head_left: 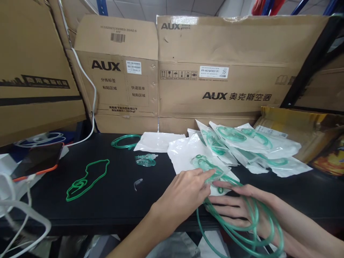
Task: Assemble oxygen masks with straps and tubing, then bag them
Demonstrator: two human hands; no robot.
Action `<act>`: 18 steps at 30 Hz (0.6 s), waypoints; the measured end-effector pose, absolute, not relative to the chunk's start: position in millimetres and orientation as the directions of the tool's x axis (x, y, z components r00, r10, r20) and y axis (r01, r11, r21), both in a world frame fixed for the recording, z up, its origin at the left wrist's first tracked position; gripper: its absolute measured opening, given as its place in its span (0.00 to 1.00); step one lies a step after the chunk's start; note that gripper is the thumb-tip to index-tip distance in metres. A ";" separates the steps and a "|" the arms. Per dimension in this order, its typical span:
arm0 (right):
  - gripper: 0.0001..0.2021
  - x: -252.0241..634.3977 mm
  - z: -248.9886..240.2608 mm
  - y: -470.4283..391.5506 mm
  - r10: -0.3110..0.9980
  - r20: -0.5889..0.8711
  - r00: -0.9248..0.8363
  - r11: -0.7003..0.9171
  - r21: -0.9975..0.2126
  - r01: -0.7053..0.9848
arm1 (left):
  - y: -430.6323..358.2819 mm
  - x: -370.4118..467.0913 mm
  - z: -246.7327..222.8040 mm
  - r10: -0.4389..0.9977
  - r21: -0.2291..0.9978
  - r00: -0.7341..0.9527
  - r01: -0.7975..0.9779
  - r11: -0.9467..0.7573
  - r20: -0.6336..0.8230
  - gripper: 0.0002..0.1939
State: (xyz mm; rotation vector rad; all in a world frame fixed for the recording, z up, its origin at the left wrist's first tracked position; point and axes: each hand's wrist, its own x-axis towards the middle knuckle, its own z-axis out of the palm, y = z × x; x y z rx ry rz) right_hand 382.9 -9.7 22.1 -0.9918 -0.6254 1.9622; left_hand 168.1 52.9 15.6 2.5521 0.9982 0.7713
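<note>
A coil of translucent green tubing (254, 218) hangs over the front edge of the black table. My right hand (239, 208) lies in the loops, thumb above and fingers beneath, holding the coil. My left hand (185, 188) closes on the tubing near its upper end, index finger stretched over it. Just beyond the fingertips is a clear green mask (201, 163), lying on an opened white pouch (181, 150). Left of my hands are another clear mask (146, 160), a small clear piece (138, 184), a loose tubing coil (125, 141) and a green elastic strap (92, 184).
Sealed pouches with green tubing (258, 143) are piled at the back right. A flat white pouch (158, 142) lies behind the loose mask. Cardboard boxes (209, 82) wall off the back. An orange-edged phone (40, 161) and white cables (24, 208) occupy the left side.
</note>
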 end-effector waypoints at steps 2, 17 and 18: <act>0.27 382.9 17.4 -12.1 0.870 -0.416 -0.263 -0.492 -0.724 -0.483 | 50.6 169.4 17.0 0.681 0.431 0.620 0.531 -0.729 0.389 0.24; 0.23 373.6 25.4 4.6 0.962 -0.261 -0.084 -0.243 -0.953 0.179 | 45.0 177.7 16.1 0.616 0.391 0.636 0.476 -0.788 0.466 0.22; 0.24 375.3 28.6 -0.4 0.946 -0.315 -0.078 -0.297 -0.937 0.182 | 44.9 177.6 16.4 0.616 0.392 0.627 0.475 -0.788 0.477 0.21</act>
